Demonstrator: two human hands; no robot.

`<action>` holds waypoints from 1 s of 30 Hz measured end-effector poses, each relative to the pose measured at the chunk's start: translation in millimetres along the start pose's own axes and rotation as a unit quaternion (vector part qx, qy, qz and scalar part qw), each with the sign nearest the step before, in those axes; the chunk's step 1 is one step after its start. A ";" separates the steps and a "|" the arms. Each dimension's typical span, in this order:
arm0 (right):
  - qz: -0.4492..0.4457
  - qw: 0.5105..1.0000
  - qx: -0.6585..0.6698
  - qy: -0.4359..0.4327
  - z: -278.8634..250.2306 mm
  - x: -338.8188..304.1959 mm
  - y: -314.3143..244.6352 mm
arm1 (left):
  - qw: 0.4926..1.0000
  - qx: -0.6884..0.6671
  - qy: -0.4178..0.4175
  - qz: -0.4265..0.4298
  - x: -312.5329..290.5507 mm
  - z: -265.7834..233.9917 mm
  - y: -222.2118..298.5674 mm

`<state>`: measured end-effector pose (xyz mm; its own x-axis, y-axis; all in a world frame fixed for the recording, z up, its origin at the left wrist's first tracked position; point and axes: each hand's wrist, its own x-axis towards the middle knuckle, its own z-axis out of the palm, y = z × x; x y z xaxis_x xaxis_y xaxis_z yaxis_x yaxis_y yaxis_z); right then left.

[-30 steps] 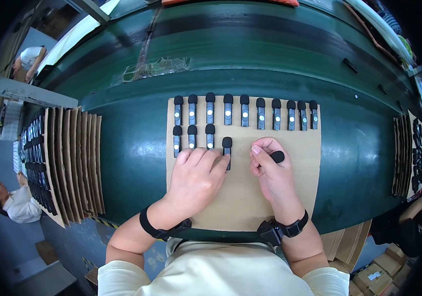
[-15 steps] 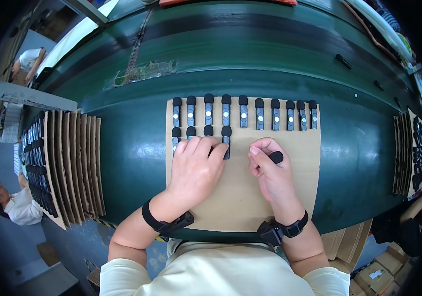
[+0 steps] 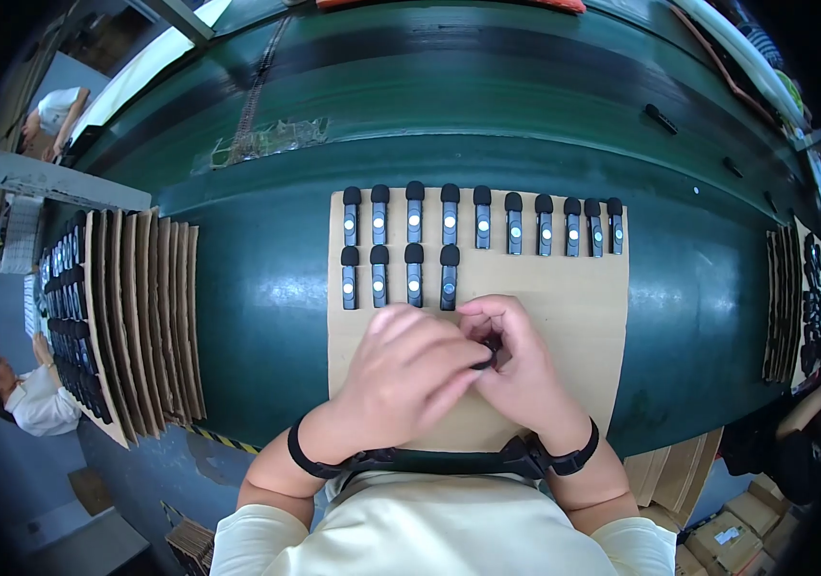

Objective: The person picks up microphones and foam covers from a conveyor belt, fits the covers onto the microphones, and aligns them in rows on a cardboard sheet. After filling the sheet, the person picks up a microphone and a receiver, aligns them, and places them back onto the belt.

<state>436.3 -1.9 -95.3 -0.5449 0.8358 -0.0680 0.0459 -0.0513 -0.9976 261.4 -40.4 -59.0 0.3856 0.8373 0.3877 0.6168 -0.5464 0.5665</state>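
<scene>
My right hand (image 3: pixel 518 370) is closed round a small black microphone (image 3: pixel 483 363), mostly hidden by the fingers; its dark foam end shows between the hands. Blurred by motion, my left hand (image 3: pixel 401 370) reaches across with its fingertips pinched on that same microphone. Both hands are above a brown cardboard sheet (image 3: pixel 573 317). Along the sheet's far edge runs a row of small black microphones (image 3: pixel 450 219) with foam caps and pale round spots. A shorter second row, starting at the left, ends with a microphone (image 3: pixel 449 280) just beyond my hands.
Upright cardboard sheets (image 3: pixel 156 326) holding microphones stand at the left, with another stack (image 3: pixel 783 302) at the far right. A few loose black microphones (image 3: pixel 661 119) lie on the green surface beyond. Two people are at the left. Cardboard boxes (image 3: pixel 729 533) sit at the lower right.
My left hand has left the second row and moved right and nearer to me, meeting my right hand. The right hand has shifted slightly nearer and left. The second row is now uncovered.
</scene>
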 end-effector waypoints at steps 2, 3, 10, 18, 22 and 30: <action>-0.015 1.000 -0.002 0.015 -2.3 -3.2 -4.2 | 0.989 -0.105 0.065 -0.081 -7.1 -1.3 -5.4; -0.031 0.999 -0.001 0.026 -3.0 -4.9 -6.7 | 0.975 -0.156 0.097 -0.123 -9.6 -1.2 -7.4; -0.133 0.990 -0.027 0.026 -9.6 -3.0 -6.0 | 0.970 -0.180 0.121 -0.106 -8.8 -3.8 -18.5; -0.143 0.988 -0.045 0.025 -9.2 0.6 -7.8 | 0.983 -0.124 0.091 -0.100 -14.0 -2.8 -21.4; -0.168 0.984 -0.057 0.026 -10.3 2.5 -7.3 | 0.977 -0.151 0.092 -0.120 -17.9 -2.2 -23.4; -0.180 0.979 -0.094 0.014 -11.6 3.0 -8.7 | 0.968 -0.190 0.085 -0.139 -17.3 -3.7 -21.3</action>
<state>443.9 7.4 -86.7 -0.5305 0.7962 0.2911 0.0093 0.3488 -0.9372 239.1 -43.3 -75.1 0.1035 0.9551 0.2776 0.3710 -0.2960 0.8802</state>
